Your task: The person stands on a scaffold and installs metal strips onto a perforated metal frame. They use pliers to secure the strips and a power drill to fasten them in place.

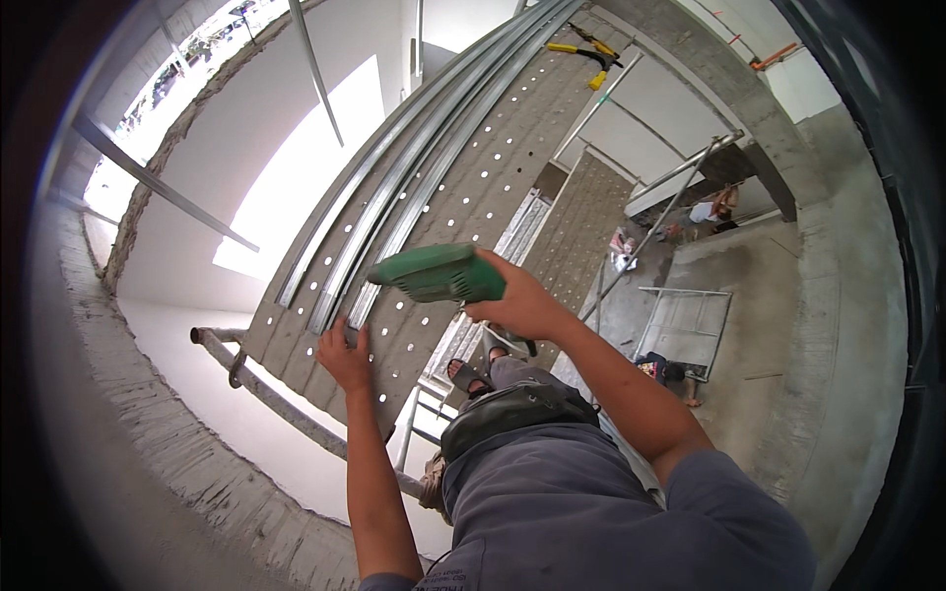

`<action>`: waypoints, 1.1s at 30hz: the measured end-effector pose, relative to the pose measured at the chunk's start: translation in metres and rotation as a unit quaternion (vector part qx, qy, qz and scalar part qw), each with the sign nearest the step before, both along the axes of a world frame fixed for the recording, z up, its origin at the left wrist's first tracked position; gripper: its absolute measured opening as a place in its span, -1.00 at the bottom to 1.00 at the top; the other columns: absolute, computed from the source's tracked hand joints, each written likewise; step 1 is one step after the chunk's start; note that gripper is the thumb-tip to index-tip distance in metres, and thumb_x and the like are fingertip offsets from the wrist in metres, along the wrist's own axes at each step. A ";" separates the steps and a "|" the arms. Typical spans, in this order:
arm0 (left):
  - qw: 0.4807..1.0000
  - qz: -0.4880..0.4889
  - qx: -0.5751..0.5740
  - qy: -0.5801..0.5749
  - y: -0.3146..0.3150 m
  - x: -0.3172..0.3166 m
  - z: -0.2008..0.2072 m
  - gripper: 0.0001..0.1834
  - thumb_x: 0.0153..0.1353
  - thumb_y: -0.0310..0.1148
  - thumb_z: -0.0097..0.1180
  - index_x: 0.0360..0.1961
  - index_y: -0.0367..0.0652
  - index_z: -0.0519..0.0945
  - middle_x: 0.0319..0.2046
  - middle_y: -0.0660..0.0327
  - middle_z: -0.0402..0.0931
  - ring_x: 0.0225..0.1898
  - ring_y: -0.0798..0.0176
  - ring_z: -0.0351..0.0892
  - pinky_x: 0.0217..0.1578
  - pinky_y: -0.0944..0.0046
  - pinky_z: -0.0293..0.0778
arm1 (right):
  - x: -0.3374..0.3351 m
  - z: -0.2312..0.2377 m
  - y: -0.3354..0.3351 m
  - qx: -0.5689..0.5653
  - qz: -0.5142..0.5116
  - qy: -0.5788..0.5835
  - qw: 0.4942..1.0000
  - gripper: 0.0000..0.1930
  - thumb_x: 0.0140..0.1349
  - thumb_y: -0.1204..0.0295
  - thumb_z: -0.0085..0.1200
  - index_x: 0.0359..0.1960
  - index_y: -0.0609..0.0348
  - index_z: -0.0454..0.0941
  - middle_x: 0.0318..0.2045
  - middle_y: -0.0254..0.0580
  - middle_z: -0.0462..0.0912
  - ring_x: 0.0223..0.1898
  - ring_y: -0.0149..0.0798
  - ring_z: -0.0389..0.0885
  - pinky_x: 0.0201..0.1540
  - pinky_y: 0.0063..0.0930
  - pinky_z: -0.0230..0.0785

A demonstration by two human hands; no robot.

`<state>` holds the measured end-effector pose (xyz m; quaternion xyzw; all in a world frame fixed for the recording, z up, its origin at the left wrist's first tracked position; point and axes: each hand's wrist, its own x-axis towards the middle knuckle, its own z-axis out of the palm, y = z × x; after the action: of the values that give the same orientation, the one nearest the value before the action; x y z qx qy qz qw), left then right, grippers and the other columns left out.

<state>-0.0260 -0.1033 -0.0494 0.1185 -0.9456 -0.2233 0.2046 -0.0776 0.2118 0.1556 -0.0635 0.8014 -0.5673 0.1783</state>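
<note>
My right hand is wrapped round the grip of a green power drill, whose body lies level above the perforated metal plank. Low over the same plank, my left hand has its fingers apart, with the fingertips at the near ends of long galvanized metal channels. Whether the fingertips press on the metal is hard to tell. The channels run lengthwise along the plank toward its far end. The drill's tip shows no clear contact with anything.
Yellow-handled snips lie at the plank's far end. Scaffold pipes border the plank, and a lower perforated plank is to the right. Far below on the floor are people and a metal frame. Concrete walls curve around.
</note>
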 end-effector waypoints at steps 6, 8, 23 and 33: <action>0.999 0.006 -0.013 -0.045 -0.040 0.019 0.021 -0.50 0.08 -0.22 0.41 0.06 -0.08 0.62 -0.31 0.19 0.50 -0.24 0.08 0.50 -0.13 0.04 0.34 | -0.016 -0.038 0.039 -0.194 0.003 -0.246 0.950 -0.39 0.15 0.57 0.30 0.26 0.22 0.36 -0.22 -0.17 0.68 -0.32 -0.34 0.71 -0.39 -0.45 0.57; 0.999 -0.042 -0.027 0.013 -0.040 0.021 0.035 -0.48 0.13 -0.28 0.38 0.12 -0.14 0.59 -0.34 0.18 0.46 -0.27 0.12 0.46 -0.22 0.08 0.36 | -0.022 -0.076 0.041 -0.284 0.024 -0.239 0.928 -0.43 0.15 0.56 0.30 0.22 0.25 0.39 -0.14 -0.13 0.68 -0.23 -0.33 0.71 -0.19 -0.45 0.60; 0.992 -0.111 -0.046 -0.045 0.023 0.044 0.090 -0.49 0.32 -0.31 0.24 0.25 -0.27 0.47 -0.03 0.01 0.53 0.01 -0.01 0.53 0.06 0.03 0.42 | -0.113 -0.188 -0.046 0.038 0.297 -0.120 0.947 -0.60 0.09 0.28 0.37 -0.04 0.14 0.62 -0.26 -0.03 0.74 -0.22 -0.12 0.74 -0.26 -0.11 0.58; 0.970 -0.141 -0.141 -0.137 0.091 -0.049 0.061 -0.06 0.14 0.00 0.34 0.44 -0.19 0.21 0.33 -0.08 0.30 0.34 -0.21 0.28 0.29 -0.21 0.20 | -0.052 -0.145 -0.014 0.232 0.036 0.206 0.950 -0.62 0.06 0.28 0.18 -0.07 0.12 0.64 -0.04 -0.05 0.61 0.08 -0.03 0.53 0.02 -0.08 0.44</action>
<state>-0.0751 -0.0126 0.0115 -0.0162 -0.9938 -0.0956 0.0539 -0.1296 0.1976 0.0102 -0.1642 0.9275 -0.3335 0.0394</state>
